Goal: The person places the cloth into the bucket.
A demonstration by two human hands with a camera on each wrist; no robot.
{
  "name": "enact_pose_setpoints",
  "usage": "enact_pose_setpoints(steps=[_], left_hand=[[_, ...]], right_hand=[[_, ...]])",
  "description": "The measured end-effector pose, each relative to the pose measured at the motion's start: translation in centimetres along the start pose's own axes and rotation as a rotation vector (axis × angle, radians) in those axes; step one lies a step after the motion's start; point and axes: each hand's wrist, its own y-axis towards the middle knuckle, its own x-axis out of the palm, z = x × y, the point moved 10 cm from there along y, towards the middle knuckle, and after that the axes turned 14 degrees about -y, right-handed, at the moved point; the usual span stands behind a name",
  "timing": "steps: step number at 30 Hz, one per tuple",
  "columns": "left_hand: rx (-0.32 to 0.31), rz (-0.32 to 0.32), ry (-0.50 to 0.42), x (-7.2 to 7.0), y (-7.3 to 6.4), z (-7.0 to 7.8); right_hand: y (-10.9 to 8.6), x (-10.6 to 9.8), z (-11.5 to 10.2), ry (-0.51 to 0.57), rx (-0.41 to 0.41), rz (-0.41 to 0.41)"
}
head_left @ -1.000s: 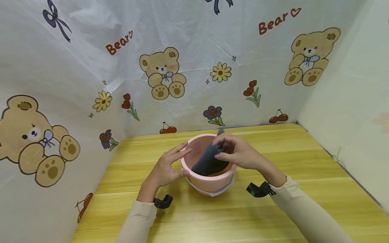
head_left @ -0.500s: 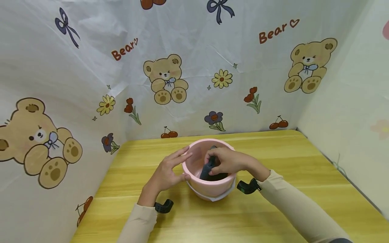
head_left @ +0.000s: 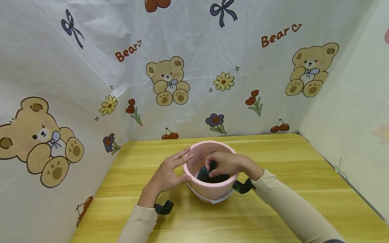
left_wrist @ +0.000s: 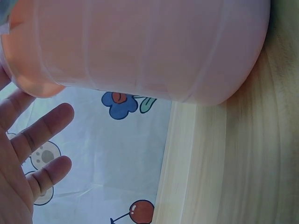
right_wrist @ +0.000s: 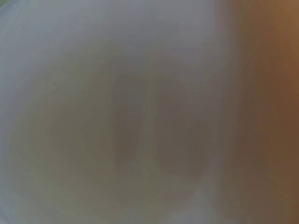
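A pink bucket (head_left: 209, 190) stands upright on the wooden table, its pale handle hanging down along the near side. Inside it lies a dark blue-grey cloth (head_left: 203, 174), partly hidden by the right hand. That right hand (head_left: 225, 162) reaches over the right rim and pinches the cloth between thumb and curled fingers. On the bucket's left, the left hand (head_left: 168, 172) touches the rim with spread, fairly straight fingers and the thumb near the front. The left wrist view shows the bucket's wall (left_wrist: 140, 46) close up, with the fingers spread beside the rim. Blur fills the right wrist view.
The wood-grain table (head_left: 258, 216) extends around the bucket. A white sheet (head_left: 194, 40) printed with bears and flowers hangs behind and at the left, and a pale wall (head_left: 358, 121) rises at the right. A thin cord (head_left: 340, 168) lies along the right edge.
The right hand has moved down and leftward into the bucket with the cloth, whose upper end no longer sticks out above the rim. The left hand has stayed at the rim.
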Motion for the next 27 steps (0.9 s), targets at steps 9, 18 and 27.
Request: enact_pose_setpoints(steps=[9, 18, 27], left_hand=[[0.030, 0.012, 0.020, -0.1, -0.1, 0.0], [0.047, 0.023, 0.027, -0.3, -0.1, 0.2], [0.050, 0.014, 0.057, -0.2, -0.1, 0.5]], right_hand=[[0.9, 0.9, 1.2, 0.109, 0.082, -0.070], [1.1, 0.7, 1.4, 0.082, 0.118, -0.069], [0.5, -1.3, 0.4, 0.078, 0.060, 0.083]])
